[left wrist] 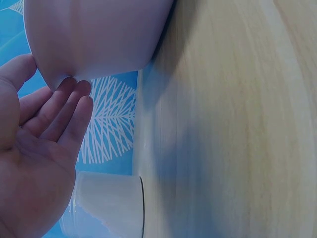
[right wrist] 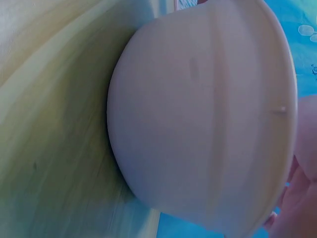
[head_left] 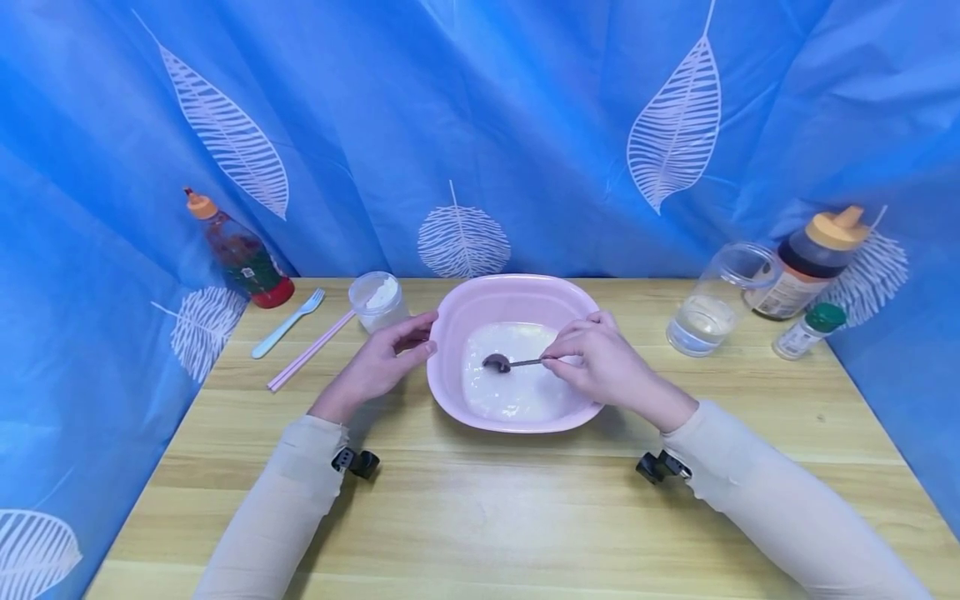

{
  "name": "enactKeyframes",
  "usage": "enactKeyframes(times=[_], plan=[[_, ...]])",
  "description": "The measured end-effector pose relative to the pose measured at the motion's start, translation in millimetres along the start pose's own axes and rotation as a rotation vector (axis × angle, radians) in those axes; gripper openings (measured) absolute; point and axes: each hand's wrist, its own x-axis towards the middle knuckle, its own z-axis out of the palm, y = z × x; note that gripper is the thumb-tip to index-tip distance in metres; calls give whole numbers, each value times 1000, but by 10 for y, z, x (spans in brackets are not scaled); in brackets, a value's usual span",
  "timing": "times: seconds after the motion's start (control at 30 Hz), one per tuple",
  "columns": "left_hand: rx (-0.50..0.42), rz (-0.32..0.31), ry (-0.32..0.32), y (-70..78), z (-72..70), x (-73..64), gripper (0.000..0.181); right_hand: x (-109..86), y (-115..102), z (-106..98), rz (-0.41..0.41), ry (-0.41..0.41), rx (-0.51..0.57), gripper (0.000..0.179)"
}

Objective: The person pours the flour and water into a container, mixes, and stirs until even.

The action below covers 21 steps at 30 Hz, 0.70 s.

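A pink basin (head_left: 517,427) stands mid-table with a milky white liquid (head_left: 525,392) in its bottom. My right hand (head_left: 596,358) reaches over the right rim and pinches the handle of a dark metal spoon (head_left: 497,362), whose bowl is at the liquid. In the right wrist view the basin's side (right wrist: 198,119) covers the spoon and most of that hand. My left hand (head_left: 386,362) is at the basin's left rim; in the left wrist view its fairly straight fingers (left wrist: 74,119) touch the rim from outside, palm facing the camera.
Left of the basin are a clear jar of white powder (head_left: 377,302), pink chopsticks (head_left: 310,352), a light-blue fork (head_left: 288,323) and a red-based bottle (head_left: 243,254). To the right stand a clear pitcher of liquid (head_left: 705,312), an orange-capped bottle (head_left: 795,279) and a green-capped shaker (head_left: 808,331). Blue curtains surround the table.
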Motion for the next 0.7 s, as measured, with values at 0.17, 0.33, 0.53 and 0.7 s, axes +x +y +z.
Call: enactKeyframes(times=[0.17, 0.33, 0.53, 0.7], plan=[[6, -4, 4, -11, 6, 7, 56, -3, 85, -56, 98, 36, -32, 9], [-4, -4, -1, 6, -6, -4, 56, 35, 173, -70, 165, 63, -36, 11], [-6, -1, -3, 23, -7, -7, 55, 157, 192, -17, 171, 38, -5, 13], [2, 3, -2, 8, -4, 0, 55, 234, 127, 32, 77, -24, 48, 11]])
